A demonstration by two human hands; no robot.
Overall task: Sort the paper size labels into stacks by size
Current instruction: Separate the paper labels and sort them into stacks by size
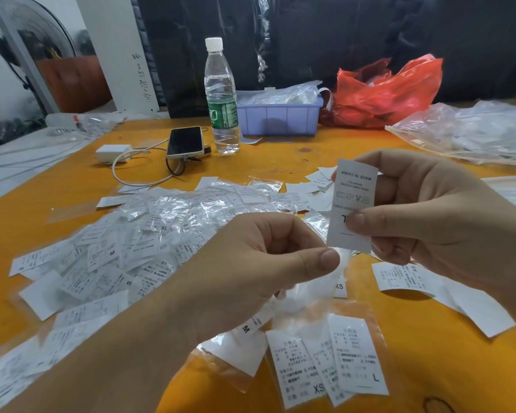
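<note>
**One L label held up over the heap**

The right hand [423, 210] holds a paper label [353, 204] upright above the orange worktop [280, 156], its grip narrow, thumb pressed beside the printed L. The left hand [251, 263] pinches a clear plastic sleeve [319, 290] just below it. A loose pile of labels [116, 248] lies to the left; labels marked XS and L [328, 362] lie near the front edge.

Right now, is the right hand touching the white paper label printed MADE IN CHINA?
Touching. The head view shows the right hand pinching the white paper label, thumb pressed on its front near the size letter.
</note>
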